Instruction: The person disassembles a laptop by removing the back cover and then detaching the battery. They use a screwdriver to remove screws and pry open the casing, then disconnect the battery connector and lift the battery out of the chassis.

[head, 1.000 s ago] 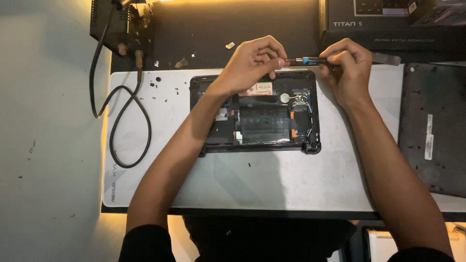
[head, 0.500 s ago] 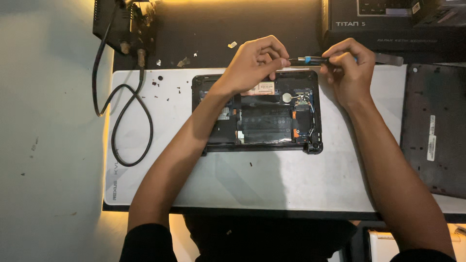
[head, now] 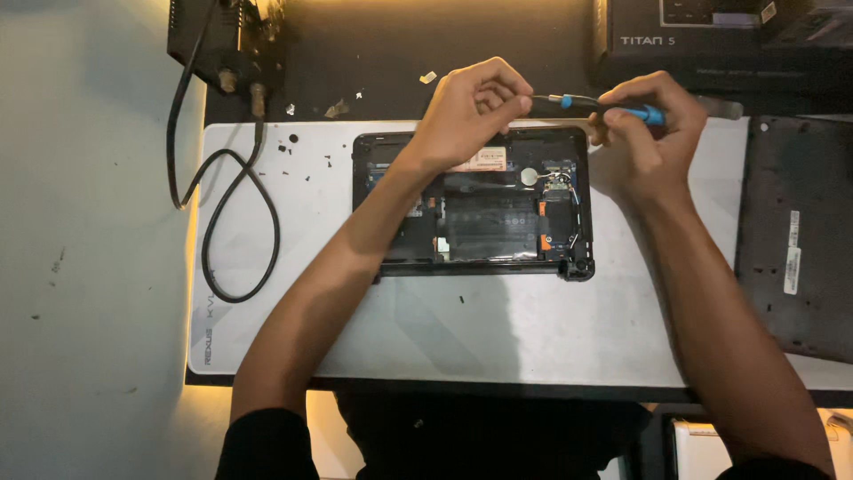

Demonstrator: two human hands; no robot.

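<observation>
One blue-and-black screwdriver [head: 593, 106] lies level above the far edge of one opened black laptop base [head: 474, 204], its long axis running left to right with the tip leftward, pinched at the tip end by the closed left hand [head: 466, 111] and gripped round the handle by the right hand [head: 641, 124], beside one looped black cable [head: 233, 209].

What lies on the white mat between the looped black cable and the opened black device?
In the head view, only small dark specks on the white mat lie between the looped black cable and the opened black device.

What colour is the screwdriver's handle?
Blue with black, on the screwdriver held between both hands; head view.
</observation>
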